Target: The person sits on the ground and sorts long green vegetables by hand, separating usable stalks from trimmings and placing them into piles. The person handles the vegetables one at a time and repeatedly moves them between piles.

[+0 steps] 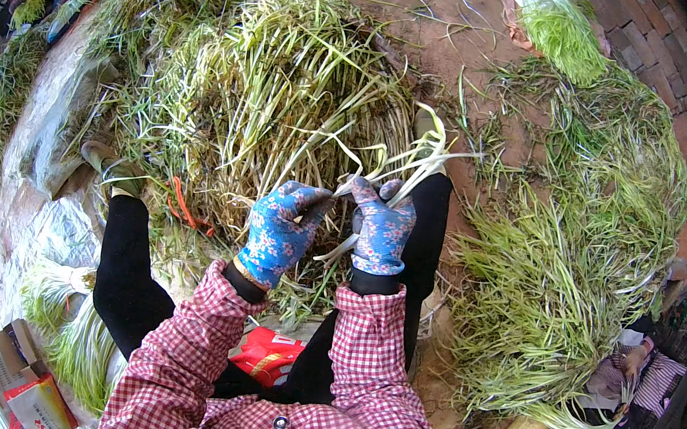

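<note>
My left hand [282,232], in a blue flowered glove, pinches the end of a pale leaf [352,179] between thumb and fingertips. Close by on the right, my right hand [384,230] wears a matching glove and grips a few white-and-green leafy stalks [420,171], perhaps chives or young garlic. Their leaves fan out beyond the fingers, and a white stalk end [336,250] sticks out below the hand. Just past both hands rises a large heap of similar yellow-green stalks [269,90], with dry, brownish parts along its near side.
An orange-red strip [184,204] lies at the heap's near left. Tied bundles [89,336] rest at lower left beside a cardboard box [17,345]. More stalks [525,288] spread along the right, near another person's hand [633,359]. A pale bundle [561,30] lies at the far right.
</note>
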### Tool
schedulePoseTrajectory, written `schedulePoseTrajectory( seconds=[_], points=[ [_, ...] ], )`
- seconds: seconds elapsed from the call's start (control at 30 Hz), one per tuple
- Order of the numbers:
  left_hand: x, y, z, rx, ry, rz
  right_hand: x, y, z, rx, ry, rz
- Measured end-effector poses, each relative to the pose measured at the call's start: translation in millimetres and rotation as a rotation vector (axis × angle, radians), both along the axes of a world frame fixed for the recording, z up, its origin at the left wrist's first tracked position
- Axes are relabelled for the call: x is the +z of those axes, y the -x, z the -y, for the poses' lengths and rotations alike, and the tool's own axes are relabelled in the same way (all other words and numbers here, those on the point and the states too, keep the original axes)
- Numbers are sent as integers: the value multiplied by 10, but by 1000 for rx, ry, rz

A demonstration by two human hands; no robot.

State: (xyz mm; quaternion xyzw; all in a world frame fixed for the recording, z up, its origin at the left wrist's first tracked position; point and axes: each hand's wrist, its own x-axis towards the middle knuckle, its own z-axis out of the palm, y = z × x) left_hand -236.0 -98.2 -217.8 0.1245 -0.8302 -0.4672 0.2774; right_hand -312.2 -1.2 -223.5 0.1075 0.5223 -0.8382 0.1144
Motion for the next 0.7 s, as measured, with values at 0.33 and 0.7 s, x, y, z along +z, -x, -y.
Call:
schedulePoseTrajectory(
  seconds=[0.33,0.7],
  points=[
    [125,118,170,115,-786,-232,-118,5,7,205,39,-153],
    [-548,-205,145,108,-1518,-433,-20,81,-111,12,224,8]
  ],
)
